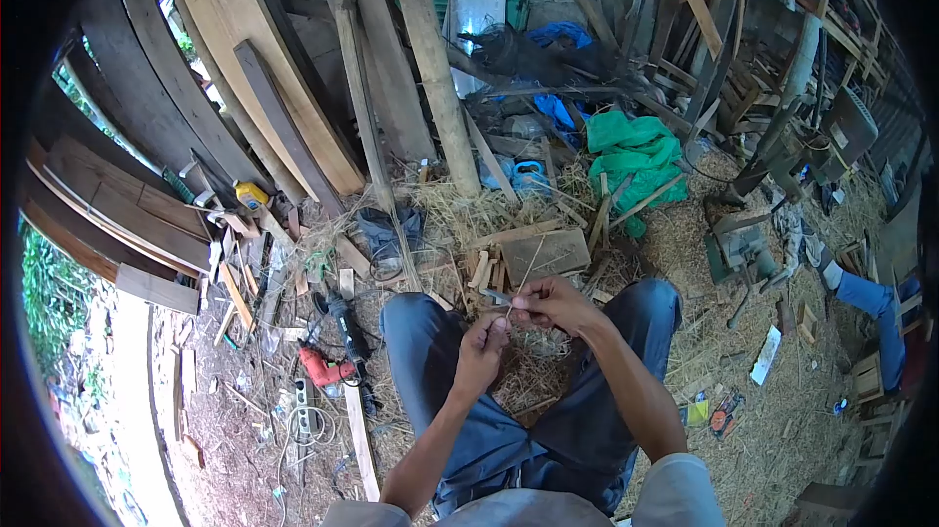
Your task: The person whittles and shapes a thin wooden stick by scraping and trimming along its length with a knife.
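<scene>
My left hand (484,346) is closed in front of my knees, its fingertips pinching a thin wooden stick (529,268) that slants up and away. Close beside it, my right hand (556,306) is closed around what looks like a small knife, with its grey blade (496,296) pointing left across the stick. The knife's handle is hidden inside the fingers. Both hands nearly touch, above the straw-like shavings between my bent legs (425,341). Just beyond them lie a wooden board (548,258) and several short wood offcuts (481,270).
A red power drill (326,368), a dark power tool (345,324) and a power strip (305,410) with a cord lie left. Long planks (264,67) lean at the back left. A green sheet (634,155) and a bench vise (740,245) are right, near another person's blue-clothed leg (866,292).
</scene>
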Available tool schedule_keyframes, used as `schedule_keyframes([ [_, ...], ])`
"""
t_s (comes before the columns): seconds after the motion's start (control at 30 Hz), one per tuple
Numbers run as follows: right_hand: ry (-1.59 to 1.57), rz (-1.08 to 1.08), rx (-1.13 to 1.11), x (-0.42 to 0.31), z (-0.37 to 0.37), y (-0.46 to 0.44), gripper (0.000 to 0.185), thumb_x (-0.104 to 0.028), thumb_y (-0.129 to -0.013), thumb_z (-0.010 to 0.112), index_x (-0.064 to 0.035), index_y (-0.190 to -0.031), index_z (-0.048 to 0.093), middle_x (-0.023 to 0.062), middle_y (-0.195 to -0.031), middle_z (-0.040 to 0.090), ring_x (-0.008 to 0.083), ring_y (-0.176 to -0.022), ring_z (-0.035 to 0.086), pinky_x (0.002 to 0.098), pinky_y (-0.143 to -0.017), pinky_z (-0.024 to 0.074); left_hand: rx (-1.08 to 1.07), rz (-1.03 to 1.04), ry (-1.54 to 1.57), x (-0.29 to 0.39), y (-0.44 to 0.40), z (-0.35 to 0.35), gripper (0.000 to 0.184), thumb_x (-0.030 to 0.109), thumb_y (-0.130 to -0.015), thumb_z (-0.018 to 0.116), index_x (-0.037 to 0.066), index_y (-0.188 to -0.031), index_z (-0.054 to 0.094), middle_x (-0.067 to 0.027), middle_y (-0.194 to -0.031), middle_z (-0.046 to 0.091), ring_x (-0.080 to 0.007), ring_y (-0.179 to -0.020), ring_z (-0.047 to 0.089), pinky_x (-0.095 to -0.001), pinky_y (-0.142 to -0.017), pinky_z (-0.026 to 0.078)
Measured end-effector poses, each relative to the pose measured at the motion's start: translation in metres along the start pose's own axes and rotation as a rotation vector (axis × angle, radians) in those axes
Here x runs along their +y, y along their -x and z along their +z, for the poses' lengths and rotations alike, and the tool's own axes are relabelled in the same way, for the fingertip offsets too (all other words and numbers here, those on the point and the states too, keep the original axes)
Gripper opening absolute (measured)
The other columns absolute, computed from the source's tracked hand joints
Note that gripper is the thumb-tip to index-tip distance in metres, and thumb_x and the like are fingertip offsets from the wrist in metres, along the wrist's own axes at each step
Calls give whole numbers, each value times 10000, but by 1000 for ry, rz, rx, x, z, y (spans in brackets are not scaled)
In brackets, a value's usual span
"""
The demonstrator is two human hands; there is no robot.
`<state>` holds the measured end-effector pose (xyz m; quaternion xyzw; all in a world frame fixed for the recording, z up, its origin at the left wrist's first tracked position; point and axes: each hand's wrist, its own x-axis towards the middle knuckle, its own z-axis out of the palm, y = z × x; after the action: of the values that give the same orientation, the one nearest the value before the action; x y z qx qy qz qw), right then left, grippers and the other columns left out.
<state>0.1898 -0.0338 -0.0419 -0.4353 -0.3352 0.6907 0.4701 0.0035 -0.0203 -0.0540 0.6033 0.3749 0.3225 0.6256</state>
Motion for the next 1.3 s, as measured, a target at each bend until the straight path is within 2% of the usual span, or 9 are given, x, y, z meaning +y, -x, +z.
schedule_keyframes([
  [0.27, 58, 34, 69, 1, -10, 3, 175, -186, -844, 651, -22, -784, 639, 7, -642, 570, 44, -475, 404, 209, -410, 262, 53, 124, -264, 8, 6, 3, 193, 181, -943, 477, 20, -858, 541, -6, -649, 468, -79, -616, 442, -239, -570, 385],
  [0.33, 324, -32, 424, 4, -27, 1, 149, -174, -850, 631, -33, -803, 641, -12, -634, 554, 41, -474, 390, 208, -406, 262, 68, 169, -320, 14, 11, 1, 188, 185, -941, 486, 22, -866, 542, 0, -651, 461, -71, -616, 431, -237, -558, 374],
  [0.4, 33, -165, 567, -14, -74, 8, 149, -168, -856, 611, -24, -878, 641, -19, -642, 536, 39, -487, 386, 199, -406, 263, 82, 122, -336, 27, 26, -10, 181, 159, -933, 482, 8, -854, 541, -73, -617, 501, -122, -559, 466, -272, -550, 406],
  [0.63, -127, -58, 244, -8, -16, 7, 160, -149, -862, 608, -20, -957, 600, -4, -699, 536, 34, -490, 375, 182, -411, 262, 93, 111, -396, 6, -4, -21, 150, 133, -925, 482, 4, -882, 547, -114, -634, 524, -170, -558, 519, -306, -551, 420],
  [0.9, -152, 1, 143, 0, -8, 1, 129, -152, -878, 596, -25, -898, 596, 1, -702, 541, 35, -498, 384, 182, -422, 266, 136, 319, -541, 19, -10, 1, 93, 104, -900, 517, 21, -912, 556, -178, -706, 579, -376, -680, 606, -395, -573, 464],
  [0.97, -87, -54, 384, 3, -24, -4, 137, -164, -880, 598, -28, -897, 602, -2, -700, 543, 31, -498, 379, 185, -427, 263, 120, 316, -568, 21, -1, -2, 85, 96, -899, 513, 23, -915, 553, -181, -713, 581, -384, -691, 603, -398, -567, 464],
  [1.07, -162, -63, 307, -10, -49, 1, 150, -169, -865, 616, -29, -919, 607, 0, -700, 545, 36, -496, 380, 191, -429, 267, 99, 323, -571, 17, 6, -6, 75, 83, -896, 512, 26, -925, 549, -187, -713, 579, -393, -709, 600, -399, -559, 464],
  [1.23, -93, -13, 211, -7, -3, 11, 156, -162, -863, 622, -33, -948, 607, 4, -683, 543, 39, -476, 368, 203, -414, 256, 91, 265, -554, 11, -4, -8, 74, 65, -890, 516, 24, -942, 548, -191, -705, 570, -382, -672, 601, -376, -550, 462],
  [1.3, -127, -2, 181, -3, -1, 8, 157, -158, -864, 619, -26, -950, 610, 3, -678, 542, 40, -471, 363, 206, -414, 258, 52, 236, -487, 15, -6, -6, 80, 65, -897, 511, 16, -947, 550, -160, -700, 574, -304, -589, 600, -336, -544, 454],
])
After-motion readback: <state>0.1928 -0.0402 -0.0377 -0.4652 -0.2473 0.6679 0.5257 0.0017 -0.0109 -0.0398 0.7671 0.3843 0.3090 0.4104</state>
